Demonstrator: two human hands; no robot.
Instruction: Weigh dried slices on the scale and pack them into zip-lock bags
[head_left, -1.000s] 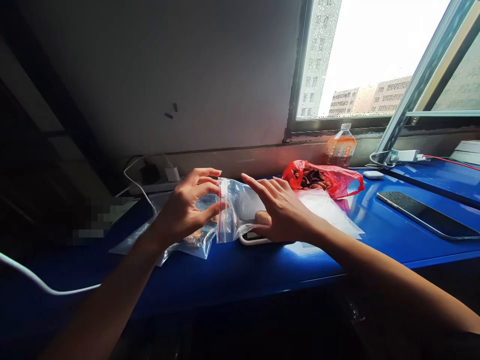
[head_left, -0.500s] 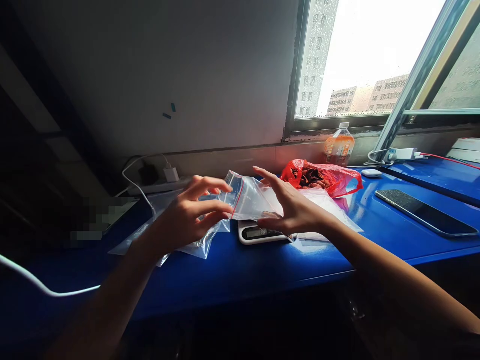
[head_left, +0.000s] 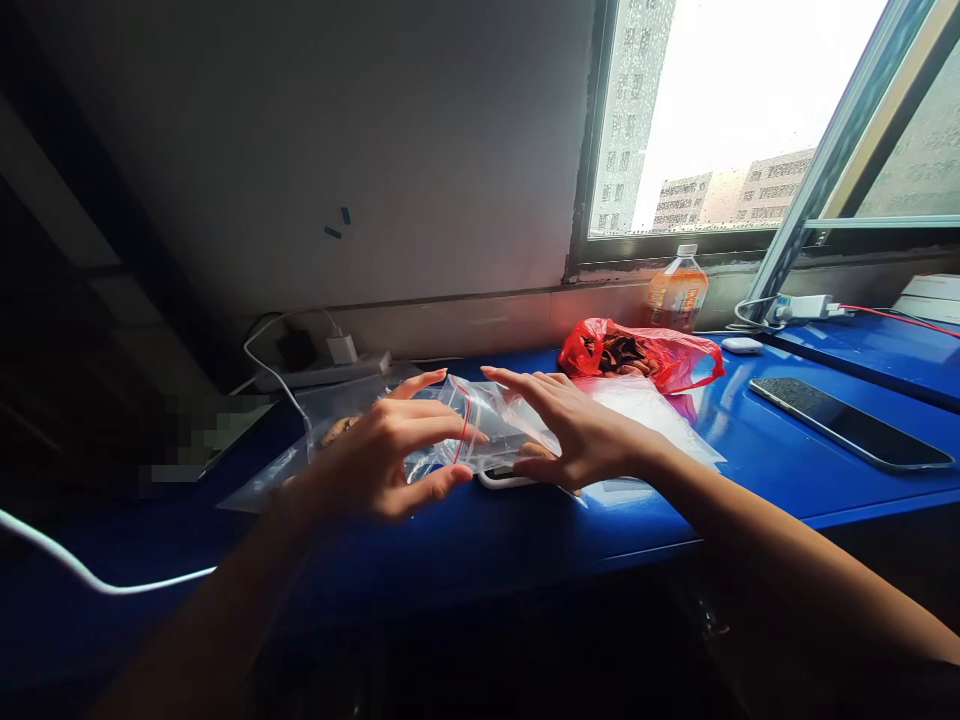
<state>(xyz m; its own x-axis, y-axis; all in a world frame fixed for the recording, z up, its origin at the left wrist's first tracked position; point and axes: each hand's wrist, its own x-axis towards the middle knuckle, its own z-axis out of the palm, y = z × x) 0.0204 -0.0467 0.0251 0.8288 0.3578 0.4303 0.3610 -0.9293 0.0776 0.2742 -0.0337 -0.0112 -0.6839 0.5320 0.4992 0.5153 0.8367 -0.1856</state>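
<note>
A clear zip bag [head_left: 487,412] with a red seal line lies tilted between my two hands, low over a white digital scale [head_left: 504,482]. Its mouth points left, and a light brown piece shows near its right end. My right hand [head_left: 581,420] is curved round that right end, thumb below and index finger above. At the mouth, my left hand [head_left: 394,445] has its fingers and thumb spread; one finger reaches over or into the bag, I cannot tell which. Under and behind the left hand, more clear plastic bags [head_left: 262,475] lie on the blue table [head_left: 480,560], one with brown pieces [head_left: 339,430].
A red plastic bag [head_left: 686,362] of dark dried pieces stands behind, near a drink bottle [head_left: 679,290]. White sheets or bags [head_left: 652,425] lie beside my right hand. A phone [head_left: 847,420] and white earbud case [head_left: 742,345] lie right. A power strip [head_left: 322,378] runs along the wall.
The zip bag has come down closer to the scale, covering more of it. My left fingers have gone from pinching near the seal to spread apart.
</note>
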